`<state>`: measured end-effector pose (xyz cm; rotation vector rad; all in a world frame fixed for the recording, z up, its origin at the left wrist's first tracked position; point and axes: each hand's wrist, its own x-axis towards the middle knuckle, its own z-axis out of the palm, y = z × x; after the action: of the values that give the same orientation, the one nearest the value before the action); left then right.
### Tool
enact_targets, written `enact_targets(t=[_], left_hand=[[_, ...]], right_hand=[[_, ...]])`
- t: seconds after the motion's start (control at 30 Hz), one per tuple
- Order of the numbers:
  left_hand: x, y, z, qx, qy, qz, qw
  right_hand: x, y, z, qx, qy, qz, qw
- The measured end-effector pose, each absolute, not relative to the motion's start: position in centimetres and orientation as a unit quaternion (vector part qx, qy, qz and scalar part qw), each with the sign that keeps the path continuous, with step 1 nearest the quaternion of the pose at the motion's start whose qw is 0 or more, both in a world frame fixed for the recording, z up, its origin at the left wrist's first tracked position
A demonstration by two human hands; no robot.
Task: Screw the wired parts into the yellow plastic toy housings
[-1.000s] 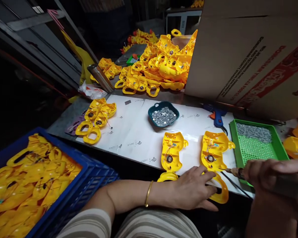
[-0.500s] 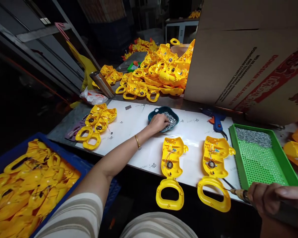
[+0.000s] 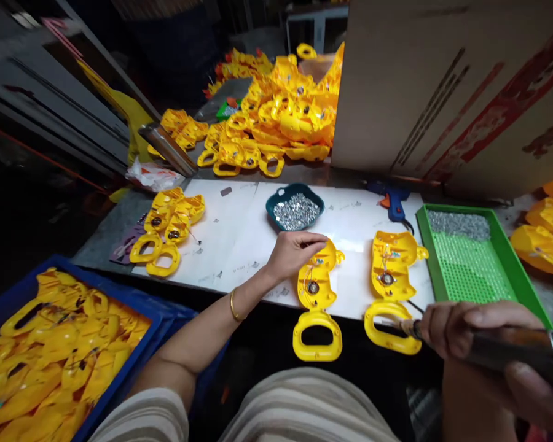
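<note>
My left hand [image 3: 295, 253] is closed in a pinch over the upper end of a yellow plastic shell [image 3: 317, 283]; what its fingertips hold is too small to make out. Behind it sits a teal bowl [image 3: 297, 212] of small metal screws. My right hand [image 3: 488, 344] is wrapped round a dark power screwdriver [image 3: 511, 355], its tip pointing left over the handle of a second yellow shell [image 3: 393, 270]. Both shells lie open side up, showing wires and a round speaker, with their ring handles past the table's front edge.
A green tray [image 3: 477, 270] with screws is at the right, near a blue glue gun [image 3: 395, 205]. A large carton [image 3: 405, 80] stands behind. More shells lie at left [image 3: 172, 224], in a heap [image 3: 281, 116] and in a blue crate [image 3: 154, 325].
My left hand has left the screw bowl and come toward me and slightly right, over the nearer shell. The screwdriver has moved left and up. The whole view has shifted slightly.
</note>
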<state>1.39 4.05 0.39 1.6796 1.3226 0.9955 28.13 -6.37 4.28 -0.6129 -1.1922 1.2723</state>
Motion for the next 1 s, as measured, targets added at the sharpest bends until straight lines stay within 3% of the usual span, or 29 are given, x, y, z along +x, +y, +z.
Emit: enact_targets(t=[0.17, 0.4, 0.83, 1.0], left_hand=[[4.9, -3.3, -0.3, 0.522, 0.476, 0.405, 0.581], [6.1, -6.0, -2.0, 0.442, 0.434, 0.386, 0.683], [6.5, -7.2, -2.4, 0.479, 0.414, 0.370, 0.680], [6.4, -7.1, -3.1, 0.538, 0.409, 0.392, 0.625]], right_hand=[[25.3, -5.4, 4.9, -0.229, -0.522, 0.481, 0.666], [23.6, -5.6, 7.1, -0.250, -0.480, 0.475, 0.694], [25.1, -4.7, 6.1, -0.226, -0.544, 0.514, 0.623], [24.7, -4.9, 6.1, -0.253, -0.522, 0.510, 0.635]])
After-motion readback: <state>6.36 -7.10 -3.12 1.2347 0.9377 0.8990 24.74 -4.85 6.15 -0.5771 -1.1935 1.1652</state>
